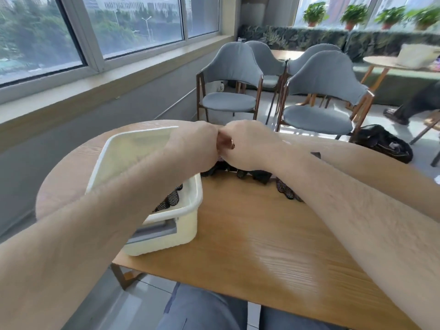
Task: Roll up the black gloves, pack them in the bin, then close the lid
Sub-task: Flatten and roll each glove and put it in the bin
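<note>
Black gloves point(238, 173), left hand point(202, 145) and right hand point(248, 145) clenched together on them, open bin point(190, 211) beside

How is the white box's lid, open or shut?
Open. The lid stands raised at the far side of the bin, and dotted black gloves show inside it.

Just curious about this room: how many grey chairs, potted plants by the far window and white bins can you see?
Grey chairs: 4
Potted plants: 4
White bin: 1
Total: 9
</note>
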